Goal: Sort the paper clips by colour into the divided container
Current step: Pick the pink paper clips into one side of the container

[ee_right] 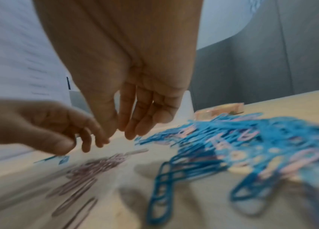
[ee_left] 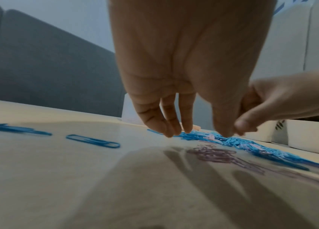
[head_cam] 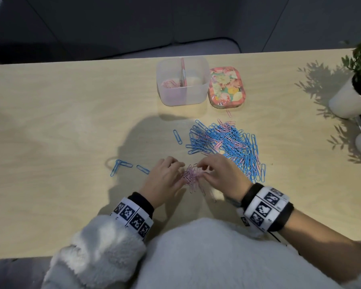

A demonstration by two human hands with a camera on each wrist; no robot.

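A small heap of pink paper clips [head_cam: 191, 177] lies on the table near the front edge. My left hand [head_cam: 179, 170] and right hand [head_cam: 202, 170] hover on either side of it, fingertips pointing down at the heap. The wrist views show the left hand [ee_left: 195, 133] and the right hand [ee_right: 119, 133] with relaxed fingers and nothing held. A big mixed pile of blue and pink clips [head_cam: 225, 142] spreads behind the right hand. The translucent divided container [head_cam: 182, 94] stands further back, with pink clips in its left compartment.
A floral lid [head_cam: 227, 87] lies right of the container, with one pink clip [head_cam: 228, 112] in front of it. Stray blue clips [head_cam: 121, 165] lie left of my left hand, another [head_cam: 177, 136] behind it. White plant pots [head_cam: 346, 101] stand at the table's right end.
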